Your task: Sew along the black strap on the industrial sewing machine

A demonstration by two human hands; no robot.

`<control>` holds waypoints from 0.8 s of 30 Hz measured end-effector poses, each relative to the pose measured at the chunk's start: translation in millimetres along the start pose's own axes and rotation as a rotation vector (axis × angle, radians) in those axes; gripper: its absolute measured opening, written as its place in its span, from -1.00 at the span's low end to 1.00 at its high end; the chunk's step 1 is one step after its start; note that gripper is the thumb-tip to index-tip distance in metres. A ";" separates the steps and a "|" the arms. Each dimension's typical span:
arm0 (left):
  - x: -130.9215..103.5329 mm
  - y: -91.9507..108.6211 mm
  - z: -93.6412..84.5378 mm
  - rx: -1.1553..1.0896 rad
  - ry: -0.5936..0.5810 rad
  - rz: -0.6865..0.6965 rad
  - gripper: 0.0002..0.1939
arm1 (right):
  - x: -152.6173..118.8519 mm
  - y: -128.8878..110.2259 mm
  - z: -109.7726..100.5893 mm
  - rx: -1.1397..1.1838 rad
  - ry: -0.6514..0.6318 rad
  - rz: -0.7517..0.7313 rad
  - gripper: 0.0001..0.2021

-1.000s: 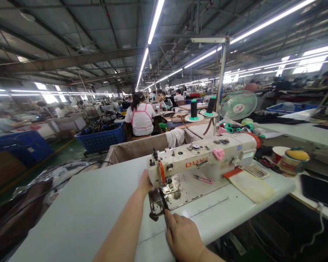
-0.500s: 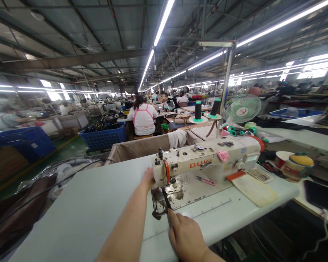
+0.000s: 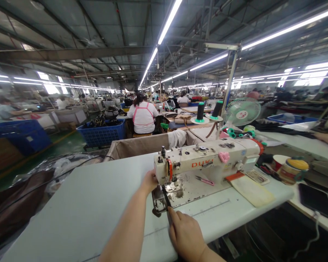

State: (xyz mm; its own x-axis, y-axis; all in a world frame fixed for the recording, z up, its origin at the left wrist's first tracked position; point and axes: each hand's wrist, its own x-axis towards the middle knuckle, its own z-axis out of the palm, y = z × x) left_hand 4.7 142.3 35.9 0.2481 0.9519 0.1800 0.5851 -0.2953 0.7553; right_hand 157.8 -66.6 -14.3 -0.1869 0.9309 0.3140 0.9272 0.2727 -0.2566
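A cream sewing machine (image 3: 207,160) stands on the white table (image 3: 79,203). A narrow dark strap (image 3: 166,199) runs from under the needle toward me across the metal plate. My right hand (image 3: 184,233) rests on the table just in front of the plate, its fingertips pinching the near end of the strap. My left hand (image 3: 150,181) reaches to the left end of the machine head, beside the needle bar. Its fingers are hidden behind the head.
Small pink snips (image 3: 205,179) lie on the machine bed. Two thread cones (image 3: 200,112) and a green fan (image 3: 242,111) stand behind. A cup (image 3: 278,162), a jar (image 3: 293,170) and a phone (image 3: 315,200) sit at right. A cloth-lined bin (image 3: 136,146) and a seated person (image 3: 143,117) are beyond.
The view has shifted a little, so the machine sits slightly further right in the picture. Both hands keep their places at the needle and the strap.
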 end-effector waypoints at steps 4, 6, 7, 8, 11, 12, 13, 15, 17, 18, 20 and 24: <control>-1.3 0.2 1.1 -0.016 -0.041 0.005 -0.77 | -1.1 -0.1 -1.2 -0.005 0.020 -0.001 -0.45; -0.1 -1.8 1.7 -0.034 -0.048 0.001 -0.73 | -1.4 0.0 -2.2 -0.011 0.031 -0.008 -0.46; 0.6 -3.5 1.9 -0.045 -0.050 -0.002 -0.70 | -1.4 0.2 -2.8 -0.015 0.036 -0.010 -0.46; 1.3 -5.4 2.1 -0.055 -0.050 -0.006 -0.67 | -1.4 0.5 -3.4 -0.019 0.037 -0.013 -0.47; 2.5 -11.5 1.8 -0.066 -0.037 -0.023 -0.63 | -1.4 2.1 -5.1 -0.023 0.044 -0.028 -0.48; 2.5 -12.9 1.5 -0.059 -0.030 -0.028 -0.64 | -1.5 3.0 -5.2 -0.023 0.053 -0.037 -0.48; 2.4 -13.7 1.2 -0.046 -0.025 -0.031 -0.64 | -1.6 4.1 -5.1 -0.021 0.066 -0.050 -0.47; 2.1 -13.4 0.5 -0.012 -0.019 -0.035 -0.64 | -2.0 6.9 -4.1 -0.022 0.102 -0.078 -0.46; 2.0 -11.5 -0.2 0.027 -0.023 -0.039 -0.63 | -2.2 10.1 -2.3 -0.032 0.142 -0.111 -0.46; 2.0 -10.3 -0.5 0.048 -0.028 -0.042 -0.62 | -2.1 11.7 -1.4 -0.039 0.156 -0.126 -0.47; 2.0 -8.4 -1.6 0.090 -0.040 -0.050 -0.62 | -1.7 13.9 -0.3 -0.055 0.172 -0.151 -0.51; 0.3 -5.8 -4.3 0.163 -0.061 -0.070 -0.62 | -0.5 14.7 -2.0 -0.082 0.186 -0.172 -0.52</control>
State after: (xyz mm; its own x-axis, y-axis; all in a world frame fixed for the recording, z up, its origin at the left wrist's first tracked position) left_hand -1.9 144.6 34.3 0.2460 0.9653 0.0879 0.7187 -0.2425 0.6517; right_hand 172.2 -63.6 -16.4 -0.2884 0.8099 0.5108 0.9116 0.3954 -0.1123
